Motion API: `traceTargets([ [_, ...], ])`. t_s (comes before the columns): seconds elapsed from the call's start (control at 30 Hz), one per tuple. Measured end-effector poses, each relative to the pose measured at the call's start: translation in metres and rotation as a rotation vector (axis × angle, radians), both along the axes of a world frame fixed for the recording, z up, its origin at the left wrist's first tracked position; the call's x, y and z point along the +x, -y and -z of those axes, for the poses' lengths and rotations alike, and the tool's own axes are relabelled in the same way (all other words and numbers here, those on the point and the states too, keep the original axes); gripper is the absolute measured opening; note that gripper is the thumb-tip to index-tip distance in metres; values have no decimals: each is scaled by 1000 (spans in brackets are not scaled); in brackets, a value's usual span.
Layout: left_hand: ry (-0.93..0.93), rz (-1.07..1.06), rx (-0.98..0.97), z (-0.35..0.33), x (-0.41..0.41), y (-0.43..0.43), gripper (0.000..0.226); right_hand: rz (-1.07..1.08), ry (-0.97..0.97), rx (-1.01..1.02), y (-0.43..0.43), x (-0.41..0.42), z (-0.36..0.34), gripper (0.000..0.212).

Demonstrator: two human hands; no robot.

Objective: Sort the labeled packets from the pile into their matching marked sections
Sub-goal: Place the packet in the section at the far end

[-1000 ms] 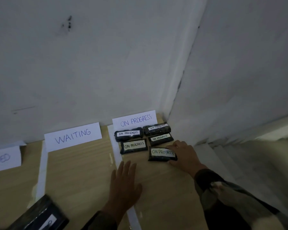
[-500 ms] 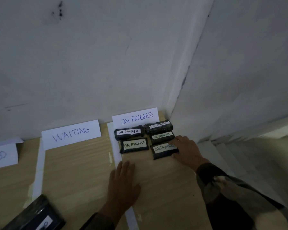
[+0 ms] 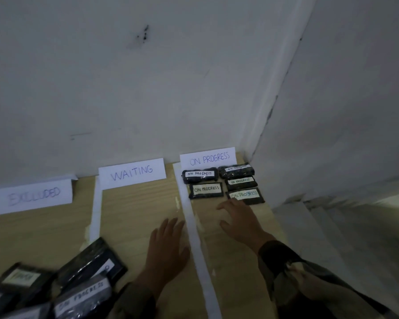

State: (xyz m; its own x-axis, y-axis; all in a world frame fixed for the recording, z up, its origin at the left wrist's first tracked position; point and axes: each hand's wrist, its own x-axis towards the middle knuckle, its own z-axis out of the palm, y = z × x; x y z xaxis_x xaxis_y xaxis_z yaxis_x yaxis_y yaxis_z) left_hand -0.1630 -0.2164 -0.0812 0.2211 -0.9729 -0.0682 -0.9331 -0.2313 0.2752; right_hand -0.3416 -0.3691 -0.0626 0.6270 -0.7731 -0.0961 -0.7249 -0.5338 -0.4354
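Several dark packets labelled ON PROGRESS lie in two columns under the ON PROGRESS sign (image 3: pixel 209 158), the nearest right one (image 3: pixel 245 195) just placed. My right hand (image 3: pixel 240 223) hovers with spread fingers just in front of that packet, holding nothing. My left hand (image 3: pixel 167 247) rests flat on the wooden table (image 3: pixel 136 217), near the white tape strip (image 3: pixel 197 245). A pile of dark labelled packets (image 3: pixel 78 286) lies at the lower left; one on top reads ON PROGRESS (image 3: pixel 82 295).
Signs WAITING (image 3: pixel 131 174) and EXCLUDED (image 3: pixel 32 198) lean against the white wall; another tape strip (image 3: pixel 96 212) separates their sections. The table ends at the right beside a wall corner and a drop to grey steps (image 3: pixel 332 226).
My right hand has let go of the nearest right packet and drawn back toward me. The view has turned left and down, bringing the pile and the EXCLUDED sign into sight.
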Motion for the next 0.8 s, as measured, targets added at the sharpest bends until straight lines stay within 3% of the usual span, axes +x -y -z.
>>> traceTargets([
  [0.37, -81, -69, 11, -27, 71, -81, 64, -215, 51, 114, -126, 73, -8, 32],
  [0.5, -130, -84, -13, -28, 92, -112, 51, -262, -65, 205, -165, 91, 1, 32],
  [0.67, -196, -78, -31, -31, 101, -137, 42, -316, -354, 189, -195, 100, 9, 43],
  [0.8, -224, -81, 34, -33, 105, -150, 42, -248, -353, 175, -214, 101, 12, 38],
])
